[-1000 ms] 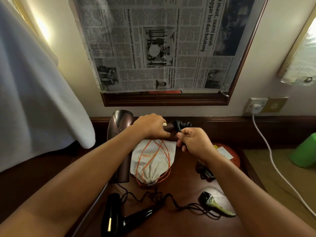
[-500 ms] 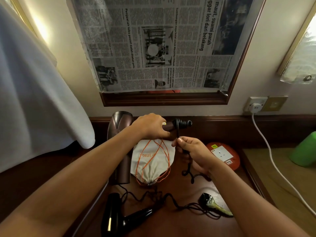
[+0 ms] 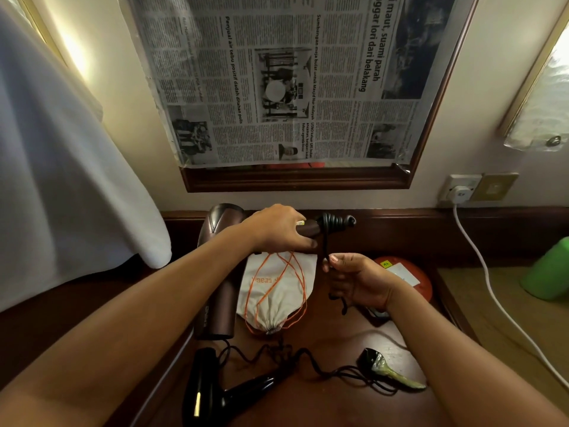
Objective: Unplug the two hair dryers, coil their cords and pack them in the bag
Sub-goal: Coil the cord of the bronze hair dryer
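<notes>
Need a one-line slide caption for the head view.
Left hand steadies the brown hair dryer while right hand winds its black cord around the handle.

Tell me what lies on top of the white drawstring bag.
Orange drawstrings loop loosely across the white bag. The left hand, holding the brown dryer's handle, hovers over its far edge and hides it. The bag's contents cannot be seen.

Cord point(image 3: 334, 221) coiled around brown dryer point(image 3: 220, 272) handle

Newspaper point(image 3: 286, 81) covers a wood-framed mirror point(image 3: 295, 181) on the wall. A white plug point(image 3: 458, 192) sits in a wall socket. A green cup point(image 3: 548, 269) stands at right.
</notes>
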Demonstrator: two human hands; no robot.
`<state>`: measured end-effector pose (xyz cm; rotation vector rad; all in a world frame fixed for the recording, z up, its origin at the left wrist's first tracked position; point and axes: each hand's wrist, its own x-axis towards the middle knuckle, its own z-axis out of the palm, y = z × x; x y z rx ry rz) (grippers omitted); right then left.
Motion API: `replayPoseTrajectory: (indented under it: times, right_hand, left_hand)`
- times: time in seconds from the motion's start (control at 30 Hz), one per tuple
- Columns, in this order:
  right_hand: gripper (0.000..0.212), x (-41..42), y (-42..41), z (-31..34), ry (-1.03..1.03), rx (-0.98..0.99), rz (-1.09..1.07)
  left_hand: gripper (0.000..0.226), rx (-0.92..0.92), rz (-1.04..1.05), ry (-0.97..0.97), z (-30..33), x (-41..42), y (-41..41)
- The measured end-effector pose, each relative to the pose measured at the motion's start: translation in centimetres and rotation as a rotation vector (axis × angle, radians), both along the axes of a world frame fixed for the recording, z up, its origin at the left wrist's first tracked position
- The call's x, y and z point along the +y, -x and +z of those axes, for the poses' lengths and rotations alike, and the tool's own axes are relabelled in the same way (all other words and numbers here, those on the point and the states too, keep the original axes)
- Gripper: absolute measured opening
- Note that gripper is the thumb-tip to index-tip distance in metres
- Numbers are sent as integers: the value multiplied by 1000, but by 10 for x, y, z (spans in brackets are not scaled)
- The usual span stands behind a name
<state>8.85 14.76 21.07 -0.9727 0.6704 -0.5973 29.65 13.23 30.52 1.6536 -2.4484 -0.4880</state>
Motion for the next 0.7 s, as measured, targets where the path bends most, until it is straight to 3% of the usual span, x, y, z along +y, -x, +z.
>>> replayPoseTrajectory:
  times: [0.23, 0.4, 0.5, 0.7]
  right_hand:
    - [39, -18, 2, 7, 193, 279, -23]
    - [5, -40, 10, 35, 201, 382, 2]
    - [29, -52, 11, 58, 248, 564, 92]
    - [20, -64, 2, 97, 505, 831, 167]
  left_hand:
    - [27, 1, -79, -46, 6, 3, 2]
    - [27, -50, -94, -43, 12, 8, 4]
    - [29, -163, -127, 14, 17, 13, 10]
    - [28, -303, -151, 96, 12, 17, 21]
